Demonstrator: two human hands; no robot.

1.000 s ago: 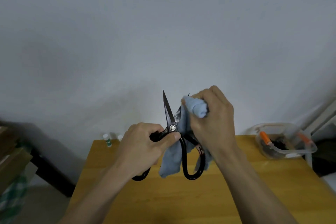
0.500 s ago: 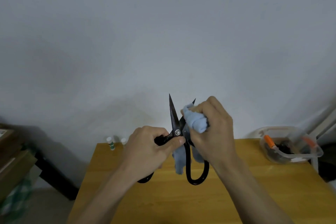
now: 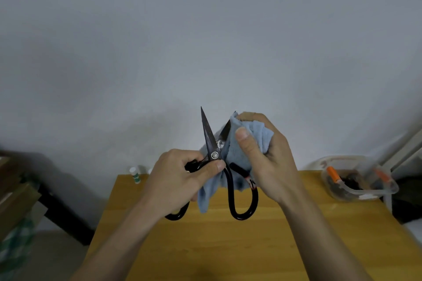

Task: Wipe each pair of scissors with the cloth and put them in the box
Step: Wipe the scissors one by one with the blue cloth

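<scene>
Two bare blades: left hand (image 3: 182,178) grips scissors (image 3: 211,141) mid-frame, right hand (image 3: 265,155) pinches cloth (image 3: 237,150); slipped fingers risk cuts.

A plain pale grey wall (image 3: 205,29) filled most of the view, dimly and evenly lit, with soft shadows low on it. A wooden bench (image 3: 228,246) with a yellowish top was set against it. Two small white bottles (image 3: 134,174) were stood at its far left corner. To the left, a dark piece of furniture (image 3: 57,207) and stacked brown boards (image 3: 13,201) were seen above a pale floor (image 3: 57,258)
</scene>
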